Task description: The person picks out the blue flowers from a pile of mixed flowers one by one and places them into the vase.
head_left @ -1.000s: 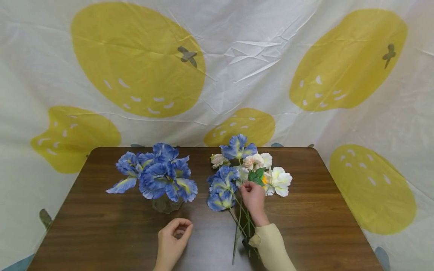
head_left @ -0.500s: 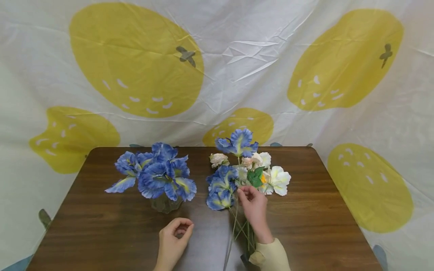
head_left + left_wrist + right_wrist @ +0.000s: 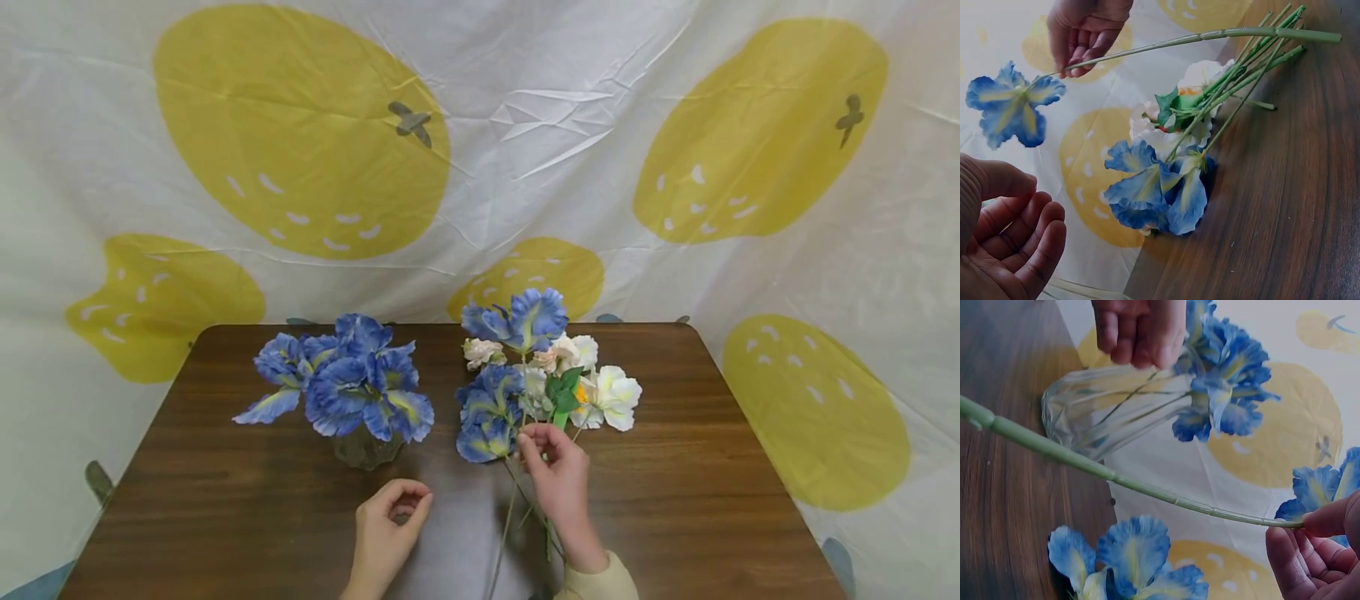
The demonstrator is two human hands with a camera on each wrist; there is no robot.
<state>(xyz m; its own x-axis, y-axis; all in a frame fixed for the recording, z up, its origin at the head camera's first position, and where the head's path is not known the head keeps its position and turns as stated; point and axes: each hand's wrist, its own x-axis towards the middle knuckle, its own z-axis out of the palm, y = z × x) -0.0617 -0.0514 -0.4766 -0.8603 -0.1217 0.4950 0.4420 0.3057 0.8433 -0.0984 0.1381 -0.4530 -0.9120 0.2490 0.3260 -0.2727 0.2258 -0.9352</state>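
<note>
My right hand pinches the thin green stem of a blue artificial iris between thumb and fingers, just below the bloom. The flower is lifted above the table, its stem slanting back toward me. My left hand hovers near the table's front, fingers loosely curled, holding nothing. Beyond it stands a clear glass vase filled with several blue irises. In the right wrist view, stems show through the vase's glass. Two loose blue blooms lie beside my right hand.
White flowers, pale pink blooms and green leaves lie in a pile behind my right hand. Their crossed stems extend toward me. A fruit-print cloth hangs behind the brown wooden table.
My right hand has drawn back toward me with the blue iris, whose bloom has risen clear of the pile and shifted slightly. My left hand has barely moved.
</note>
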